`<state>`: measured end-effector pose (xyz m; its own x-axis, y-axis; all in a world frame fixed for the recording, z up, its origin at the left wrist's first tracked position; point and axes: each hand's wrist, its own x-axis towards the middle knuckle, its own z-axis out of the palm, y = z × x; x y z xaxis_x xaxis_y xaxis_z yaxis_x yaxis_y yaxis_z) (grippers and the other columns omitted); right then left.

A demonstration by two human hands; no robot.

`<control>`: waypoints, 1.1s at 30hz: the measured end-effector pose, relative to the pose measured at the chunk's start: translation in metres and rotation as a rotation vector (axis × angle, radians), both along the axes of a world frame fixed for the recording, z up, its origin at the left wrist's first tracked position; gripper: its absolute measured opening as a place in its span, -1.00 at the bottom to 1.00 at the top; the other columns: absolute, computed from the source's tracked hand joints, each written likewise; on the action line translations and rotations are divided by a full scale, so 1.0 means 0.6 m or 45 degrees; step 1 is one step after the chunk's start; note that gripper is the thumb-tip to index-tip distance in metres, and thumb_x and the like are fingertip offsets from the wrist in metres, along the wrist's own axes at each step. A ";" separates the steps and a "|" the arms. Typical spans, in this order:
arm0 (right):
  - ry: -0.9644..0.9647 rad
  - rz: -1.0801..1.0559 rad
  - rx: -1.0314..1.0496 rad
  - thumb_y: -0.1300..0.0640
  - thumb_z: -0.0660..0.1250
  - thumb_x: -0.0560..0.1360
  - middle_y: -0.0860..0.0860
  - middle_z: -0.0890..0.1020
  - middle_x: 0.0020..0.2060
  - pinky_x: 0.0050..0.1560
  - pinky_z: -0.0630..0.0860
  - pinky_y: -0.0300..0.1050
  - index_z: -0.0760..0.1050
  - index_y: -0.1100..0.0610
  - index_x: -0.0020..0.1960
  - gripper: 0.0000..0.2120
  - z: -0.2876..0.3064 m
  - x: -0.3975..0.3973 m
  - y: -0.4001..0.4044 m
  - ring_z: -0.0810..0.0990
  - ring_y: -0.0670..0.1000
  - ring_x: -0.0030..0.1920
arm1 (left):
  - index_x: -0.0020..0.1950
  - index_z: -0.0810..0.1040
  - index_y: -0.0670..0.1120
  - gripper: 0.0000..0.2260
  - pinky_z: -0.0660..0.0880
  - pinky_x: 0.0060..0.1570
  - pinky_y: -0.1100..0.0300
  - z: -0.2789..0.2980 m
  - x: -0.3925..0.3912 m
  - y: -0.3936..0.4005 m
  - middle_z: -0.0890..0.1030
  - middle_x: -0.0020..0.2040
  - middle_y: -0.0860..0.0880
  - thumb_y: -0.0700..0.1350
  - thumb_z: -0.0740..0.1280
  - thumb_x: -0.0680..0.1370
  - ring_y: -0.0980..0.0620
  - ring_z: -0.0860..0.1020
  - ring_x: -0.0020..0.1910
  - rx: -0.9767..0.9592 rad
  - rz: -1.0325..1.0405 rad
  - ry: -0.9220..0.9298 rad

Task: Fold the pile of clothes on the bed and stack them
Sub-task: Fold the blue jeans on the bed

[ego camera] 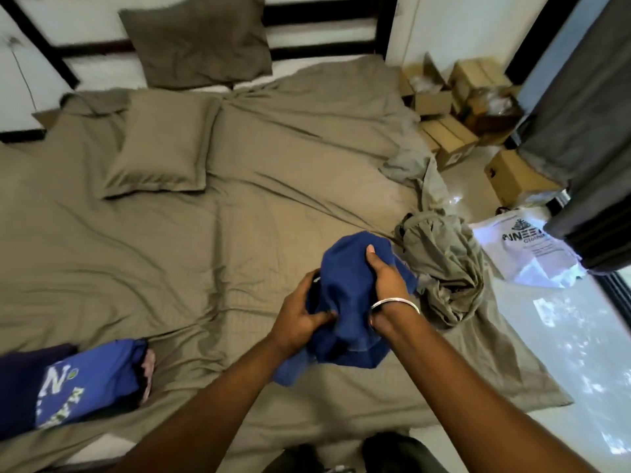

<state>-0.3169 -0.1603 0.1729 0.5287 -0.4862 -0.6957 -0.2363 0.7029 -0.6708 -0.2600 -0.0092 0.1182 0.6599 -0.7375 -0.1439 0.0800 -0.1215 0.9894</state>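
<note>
Bed (pixel 239 206) in olive sheet, two pillows (pixel 160 145), folded blue clothes (pixel 85 380), crumpled, perhaps olive, garment (pixel 444 264)

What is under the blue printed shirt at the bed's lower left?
The blue printed shirt lies on a dark navy garment, with a pink edge showing at its right. Anything further beneath is covered.

Room's pretty lived-in: a bed (pixel 273 172) with a rumpled olive sheet fills most of the frame, two matching pillows (pixel 160 145) upper left against a dark slatted headboard (pixel 300 49). White walls behind. Cardboard boxes (pixel 454 131) are piled in the upper right corner, a grey curtain (pixel 587 131) hangs at far right, and daylight glares off the shiny floor (pixel 580 353) lower right.
</note>
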 end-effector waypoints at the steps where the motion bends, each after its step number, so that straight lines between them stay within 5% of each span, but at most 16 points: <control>1: -0.103 -0.004 0.094 -0.08 0.40 0.49 0.20 0.61 0.20 0.13 0.55 0.13 0.45 0.23 0.34 -0.45 0.020 0.004 0.009 0.60 0.21 0.18 | 0.24 0.49 -0.06 -0.62 0.49 0.14 0.20 0.009 0.008 0.006 0.65 0.12 0.09 -0.09 0.42 0.44 0.11 0.59 0.14 -0.014 0.099 0.019; 4: -0.442 0.004 0.287 0.20 0.31 0.47 0.17 0.66 0.00 0.03 0.54 0.03 0.53 0.26 0.17 -0.71 0.073 0.007 0.023 0.64 0.16 -0.01 | -0.07 0.53 -0.17 -0.99 0.48 -0.07 0.09 0.058 0.033 0.015 0.58 -0.18 -0.08 -0.23 0.33 0.53 0.04 0.51 -0.16 -0.036 0.400 0.097; 6: -0.577 0.144 0.203 0.30 0.30 0.29 0.14 0.59 -0.02 -0.04 0.49 -0.03 0.48 0.18 0.20 -0.53 0.105 0.009 0.031 0.58 0.13 -0.11 | -0.17 0.47 -0.18 -0.80 0.50 -0.23 0.22 0.095 0.053 0.023 0.54 -0.31 -0.05 -0.36 0.18 0.60 0.05 0.47 -0.27 -0.082 0.525 0.085; 9: -0.732 0.468 -0.204 0.31 0.36 0.13 0.09 0.54 0.10 -0.04 0.49 -0.05 0.26 -0.02 0.46 -0.08 0.119 -0.005 0.030 0.53 0.10 -0.04 | -0.21 0.41 -0.14 -0.73 0.50 -0.28 0.23 0.153 0.077 0.055 0.51 -0.41 -0.02 -0.33 0.07 0.64 0.06 0.47 -0.37 -0.104 0.490 0.245; 12: -0.764 0.981 -0.902 0.24 0.54 0.26 0.00 0.37 0.44 0.34 0.40 -0.10 0.12 0.00 0.55 -0.01 0.130 -0.041 0.041 0.41 0.04 0.41 | -0.06 0.49 -0.08 -0.75 0.51 -0.16 0.19 0.184 0.098 0.076 0.58 -0.17 -0.02 -0.34 0.10 0.64 0.07 0.56 -0.21 -0.189 0.477 0.390; 14: -0.706 1.148 -1.179 0.22 0.59 0.29 -0.10 0.36 0.45 0.40 0.32 -0.20 0.17 0.08 0.55 -0.05 0.132 -0.054 0.075 0.35 -0.06 0.46 | -0.07 0.49 -0.07 -0.76 0.54 -0.26 0.26 0.214 0.102 0.088 0.60 -0.20 -0.01 -0.30 0.11 0.65 0.08 0.57 -0.23 -0.216 0.514 0.428; 16: -0.641 0.950 -1.303 0.20 0.54 0.36 -0.08 0.52 0.33 0.37 0.40 -0.10 0.37 0.08 0.45 -0.29 0.137 -0.047 0.105 0.47 -0.03 0.37 | -0.15 0.48 -0.14 -0.72 0.54 -0.33 0.33 0.239 0.103 0.096 0.60 -0.33 -0.03 -0.22 0.07 0.69 0.09 0.56 -0.32 -0.326 0.451 0.553; 18: -0.595 0.608 -1.344 0.31 0.35 0.36 0.01 0.65 0.14 0.30 0.48 0.01 0.54 0.14 0.25 -0.54 0.142 -0.032 0.117 0.59 0.02 0.22 | -0.11 0.53 -0.21 -0.68 0.55 -0.16 0.30 0.253 0.101 0.107 0.62 -0.24 -0.14 -0.10 0.09 0.69 0.05 0.59 -0.23 -0.425 0.412 0.635; 21: -0.498 0.156 -1.154 0.42 0.22 0.39 0.02 0.68 -0.15 0.04 0.55 -0.05 0.59 0.13 -0.05 -0.71 0.172 -0.017 0.119 0.64 0.00 -0.07 | 0.03 0.65 -0.15 -0.77 0.54 0.02 0.16 0.269 0.088 0.134 0.68 -0.10 -0.12 -0.02 0.36 0.50 -0.03 0.64 -0.04 -0.635 0.295 0.697; 24: -0.468 0.004 -0.943 0.48 0.19 0.52 0.07 0.61 -0.22 -0.07 0.54 -0.05 0.55 0.12 -0.11 -0.69 0.202 -0.008 0.111 0.57 0.04 -0.15 | 0.46 0.30 0.03 -0.13 0.60 -0.18 0.20 0.257 0.070 0.138 0.68 -0.04 -0.09 -0.32 0.51 0.21 0.03 0.68 -0.13 -0.536 0.111 0.476; 26: -0.446 -0.011 -0.833 0.45 0.18 0.55 0.14 0.59 -0.18 -0.02 0.54 0.06 0.55 0.13 -0.10 -0.72 0.216 -0.005 0.108 0.55 0.12 -0.13 | 0.55 0.14 0.04 -0.06 0.59 -0.10 0.21 0.259 0.049 0.128 0.64 0.13 -0.08 -0.34 0.47 0.26 0.05 0.67 0.01 -0.358 -0.041 0.189; 29: -0.367 -0.076 -0.651 0.42 0.17 0.57 0.18 0.57 -0.19 -0.20 0.55 -0.03 0.52 0.21 -0.05 -0.80 0.235 -0.004 0.098 0.55 0.14 -0.17 | 0.53 0.24 -0.05 -0.09 0.44 0.26 0.23 0.258 0.025 0.115 0.48 0.37 -0.05 0.04 0.60 0.29 0.05 0.47 0.37 -0.130 -0.084 -0.272; 31: -0.290 -0.131 -0.471 0.36 0.18 0.58 0.16 0.56 -0.21 -0.29 0.51 -0.07 0.50 0.24 0.01 -0.86 0.252 -0.010 0.082 0.54 0.14 -0.23 | 0.53 0.24 0.04 -0.09 0.28 0.45 0.12 0.254 0.005 0.102 0.34 0.48 -0.04 0.36 0.47 0.30 0.02 0.28 0.50 -0.064 -0.084 -0.490; 33: -0.224 -0.174 -0.267 0.29 0.20 0.58 0.17 0.58 -0.18 -0.27 0.51 -0.01 0.49 0.26 0.04 -0.89 0.266 -0.010 0.067 0.55 0.15 -0.25 | 0.52 0.27 0.04 -0.15 0.32 0.43 0.12 0.246 -0.020 0.087 0.38 0.47 0.02 0.33 0.47 0.33 0.08 0.34 0.47 -0.079 -0.149 -0.507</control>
<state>-0.3229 -0.1199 0.3324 0.5521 -0.6843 -0.4763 -0.0165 0.5621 -0.8269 -0.2722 0.0430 0.2658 0.5665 -0.8098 0.1525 -0.3211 -0.0466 0.9459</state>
